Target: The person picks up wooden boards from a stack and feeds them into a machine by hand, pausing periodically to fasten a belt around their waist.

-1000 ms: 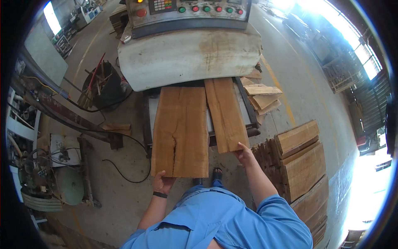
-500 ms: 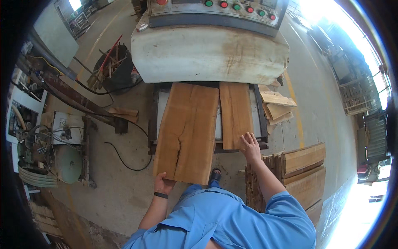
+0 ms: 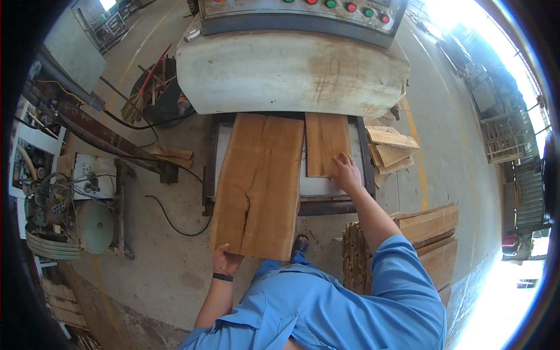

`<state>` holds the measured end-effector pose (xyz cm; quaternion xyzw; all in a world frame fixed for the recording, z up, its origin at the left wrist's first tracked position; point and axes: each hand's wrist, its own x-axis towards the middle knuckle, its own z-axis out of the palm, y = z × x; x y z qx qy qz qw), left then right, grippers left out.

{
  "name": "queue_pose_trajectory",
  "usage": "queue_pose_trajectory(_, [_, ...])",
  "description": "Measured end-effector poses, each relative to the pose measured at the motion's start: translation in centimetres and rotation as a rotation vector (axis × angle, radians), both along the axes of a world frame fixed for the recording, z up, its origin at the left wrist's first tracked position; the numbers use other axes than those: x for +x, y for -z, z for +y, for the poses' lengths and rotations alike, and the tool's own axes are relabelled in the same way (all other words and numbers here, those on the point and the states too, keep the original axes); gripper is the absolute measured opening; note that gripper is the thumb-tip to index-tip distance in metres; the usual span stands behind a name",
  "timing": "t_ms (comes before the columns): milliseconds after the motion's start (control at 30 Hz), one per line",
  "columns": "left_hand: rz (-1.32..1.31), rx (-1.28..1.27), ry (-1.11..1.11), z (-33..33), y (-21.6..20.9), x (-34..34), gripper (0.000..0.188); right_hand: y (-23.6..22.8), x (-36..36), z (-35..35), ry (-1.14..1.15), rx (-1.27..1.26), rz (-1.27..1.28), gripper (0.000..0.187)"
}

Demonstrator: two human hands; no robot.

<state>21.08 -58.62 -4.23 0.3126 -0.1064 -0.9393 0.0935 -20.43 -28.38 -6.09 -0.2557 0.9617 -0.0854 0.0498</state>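
Head view: left hand (image 3: 228,261) grips the wide board (image 3: 259,181), right hand (image 3: 347,174) lies fingers spread on the narrow board (image 3: 326,143), both boards apparently partly under the hood (image 3: 262,76) beyond the fingertips, the rest outside.

We see honey brown on the wide board (image 3: 271,175), with darker grain and a blackish crack (image 3: 245,216); the narrow board (image 3: 324,140) is similarly brown. Our shirt (image 3: 332,309) is blue, our wristband (image 3: 223,277) black, the machine's hood (image 3: 251,73) off-white with rusty streaks.
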Motion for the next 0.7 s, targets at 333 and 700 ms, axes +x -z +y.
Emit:
queue_pose_trajectory(333, [-0.001,-0.077,-0.008,-0.5,-0.8,3.6,0.07,-0.8,7.2,-5.4,-0.082,-0.35,-0.015,0.053])
queue_pose_trajectory(700, [-0.234,-0.623,-0.016,-0.9,-4.2,9.3,0.062,-8.0,24.9,-14.7,-0.416,-0.611,-0.704,0.064])
